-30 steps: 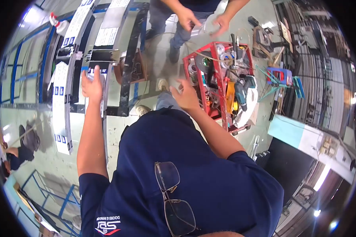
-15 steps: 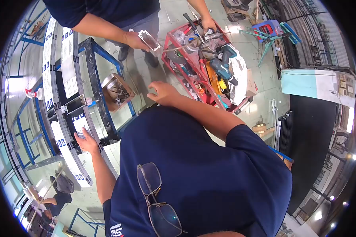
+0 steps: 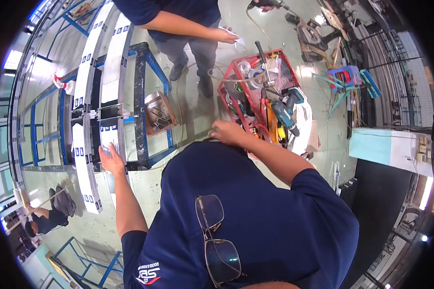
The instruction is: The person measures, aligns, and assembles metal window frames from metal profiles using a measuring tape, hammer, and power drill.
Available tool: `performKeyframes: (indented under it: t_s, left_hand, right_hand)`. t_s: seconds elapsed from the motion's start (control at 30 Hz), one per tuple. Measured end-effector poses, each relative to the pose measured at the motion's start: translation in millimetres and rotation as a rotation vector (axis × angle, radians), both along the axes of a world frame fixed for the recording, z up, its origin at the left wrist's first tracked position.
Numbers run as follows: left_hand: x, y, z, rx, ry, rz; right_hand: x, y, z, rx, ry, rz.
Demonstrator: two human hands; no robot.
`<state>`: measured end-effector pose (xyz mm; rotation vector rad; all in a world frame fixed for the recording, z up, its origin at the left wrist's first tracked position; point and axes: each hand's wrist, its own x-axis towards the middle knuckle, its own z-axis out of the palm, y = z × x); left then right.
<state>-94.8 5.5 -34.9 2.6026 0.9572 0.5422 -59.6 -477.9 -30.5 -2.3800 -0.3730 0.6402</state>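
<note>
My hands are well apart, the left at a long metal bar, the right in front of my body.
My left hand (image 3: 112,161) is open with fingers spread at the near end of a long straight metal bar wrapped in white film with blue printed squares (image 3: 109,89); whether it presses on it, I cannot tell. The bar lies beside a similar film-wrapped bar (image 3: 85,84), across a blue-and-black metal stand (image 3: 140,96). My right hand (image 3: 226,132) has its fingers curled, near a red metal tool cart (image 3: 226,77); I cannot tell if it holds anything. Opposite me, a co-worker's hand (image 3: 228,35) holds a small pale piece.
</note>
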Motion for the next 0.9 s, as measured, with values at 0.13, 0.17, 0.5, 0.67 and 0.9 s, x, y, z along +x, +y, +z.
performKeyframes:
  t_s: [0.13,0.17,0.5,0.67,0.9]
  left_hand:
    - [-14.3,3.4,5.0,-0.035,-0.129,-0.18]
    - [-18.8,4.5,8.8,-0.055,-0.125,-0.206]
    - [-72.2,19.7,-1.1,-0.086,-0.044,-0.22]
    - [-92.5,18.0,7.1,-0.044,-0.112,-0.277]
    - [-94.8,15.0,31.0,-0.078,-0.069,-0.271]
  right_hand:
    - [-8.9,32.3,-8.9,-0.026,-0.02,0.07]
    - [-12.4,45.3,-3.3,-0.04,0.007,0.077]
    - [-62.0,140.9,-20.1,-0.082,-0.017,0.172]
    - [-80.8,153.2,-3.0,-0.116,0.14,0.182]
    - [-74.5,133.1,-82.4,-0.09,0.046,-0.002]
